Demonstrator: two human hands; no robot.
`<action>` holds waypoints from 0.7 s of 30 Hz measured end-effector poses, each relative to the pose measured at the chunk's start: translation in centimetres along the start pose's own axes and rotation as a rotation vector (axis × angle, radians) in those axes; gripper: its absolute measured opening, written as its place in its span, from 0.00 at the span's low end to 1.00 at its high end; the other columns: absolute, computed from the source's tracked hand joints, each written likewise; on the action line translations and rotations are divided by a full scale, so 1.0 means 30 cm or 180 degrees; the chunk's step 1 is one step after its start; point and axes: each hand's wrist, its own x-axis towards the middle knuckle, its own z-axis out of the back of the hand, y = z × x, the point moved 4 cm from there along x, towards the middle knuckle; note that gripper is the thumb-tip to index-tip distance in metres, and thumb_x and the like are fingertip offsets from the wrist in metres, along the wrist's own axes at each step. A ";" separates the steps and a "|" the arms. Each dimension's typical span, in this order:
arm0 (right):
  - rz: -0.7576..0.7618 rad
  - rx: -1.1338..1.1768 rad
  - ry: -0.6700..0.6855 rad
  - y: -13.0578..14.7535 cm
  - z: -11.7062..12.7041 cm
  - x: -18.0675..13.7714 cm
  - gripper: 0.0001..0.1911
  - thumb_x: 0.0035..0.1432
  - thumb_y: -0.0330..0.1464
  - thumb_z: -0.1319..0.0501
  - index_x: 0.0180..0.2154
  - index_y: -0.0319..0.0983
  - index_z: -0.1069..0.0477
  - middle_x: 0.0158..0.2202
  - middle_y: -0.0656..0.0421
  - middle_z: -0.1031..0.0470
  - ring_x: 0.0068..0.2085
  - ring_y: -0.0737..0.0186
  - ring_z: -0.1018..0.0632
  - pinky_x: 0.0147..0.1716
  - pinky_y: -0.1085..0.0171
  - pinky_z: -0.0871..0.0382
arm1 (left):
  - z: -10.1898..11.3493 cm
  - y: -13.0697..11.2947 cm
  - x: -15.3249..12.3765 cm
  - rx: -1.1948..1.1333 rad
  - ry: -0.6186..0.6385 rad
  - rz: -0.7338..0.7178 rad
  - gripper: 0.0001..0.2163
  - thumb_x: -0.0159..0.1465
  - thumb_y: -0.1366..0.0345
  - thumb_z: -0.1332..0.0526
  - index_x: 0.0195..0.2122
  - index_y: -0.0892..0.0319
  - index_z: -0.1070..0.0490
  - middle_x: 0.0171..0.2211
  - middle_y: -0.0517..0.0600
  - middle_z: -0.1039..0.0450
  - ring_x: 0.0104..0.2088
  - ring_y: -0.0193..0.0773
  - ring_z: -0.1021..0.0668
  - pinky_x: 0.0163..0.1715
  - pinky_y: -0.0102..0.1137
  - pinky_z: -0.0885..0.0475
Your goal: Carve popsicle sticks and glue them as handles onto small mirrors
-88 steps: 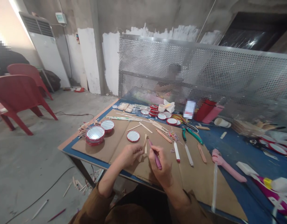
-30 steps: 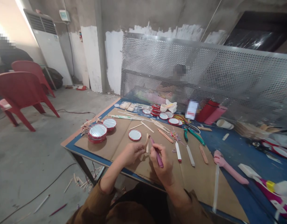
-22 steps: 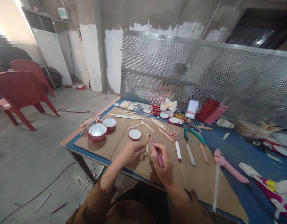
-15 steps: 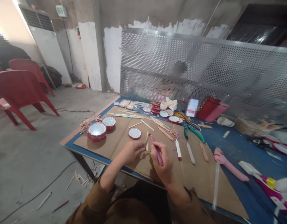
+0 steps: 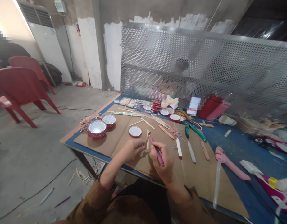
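Observation:
My left hand (image 5: 131, 148) pinches a thin wooden craft stick (image 5: 145, 141) against the cardboard sheet (image 5: 115, 137) on the blue table. My right hand (image 5: 162, 160) grips a pink-purple knife-like tool (image 5: 157, 151) like a pen, its tip touching the stick near its upper end. A small round red-rimmed mirror (image 5: 135, 131) lies just beyond my left hand. More wooden sticks (image 5: 147, 123) are scattered ahead.
Stacked red-rimmed mirrors (image 5: 97, 128) sit at the left edge. Green-handled pliers (image 5: 194, 130), white-wrapped sticks (image 5: 179, 147), a pink glue gun (image 5: 229, 163) and red cylinders (image 5: 210, 107) lie to the right. A perforated metal screen (image 5: 204, 68) backs the table; red chairs (image 5: 20, 90) stand left.
Both hands stay on the stick and tool with only slight shifts; the camera has tilted a little, moving the scene slightly up in view.

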 end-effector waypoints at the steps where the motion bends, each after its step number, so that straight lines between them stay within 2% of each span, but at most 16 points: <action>1: -0.0014 -0.0007 -0.0032 0.000 0.002 -0.001 0.09 0.58 0.27 0.45 0.42 0.40 0.34 0.33 0.58 0.28 0.35 0.64 0.25 0.37 0.65 0.29 | 0.000 0.001 0.000 0.0009 0.0003 0.0009 0.10 0.61 0.63 0.47 0.25 0.61 0.35 0.17 0.41 0.39 0.20 0.27 0.37 0.20 0.20 0.44; 21: -0.0095 -0.0024 -0.0064 -0.008 0.004 -0.009 0.09 0.58 0.27 0.45 0.42 0.40 0.34 0.34 0.58 0.28 0.36 0.65 0.25 0.38 0.65 0.29 | 0.005 -0.013 0.001 0.0163 0.0010 -0.0041 0.11 0.62 0.63 0.48 0.25 0.61 0.34 0.18 0.42 0.40 0.23 0.28 0.36 0.24 0.21 0.43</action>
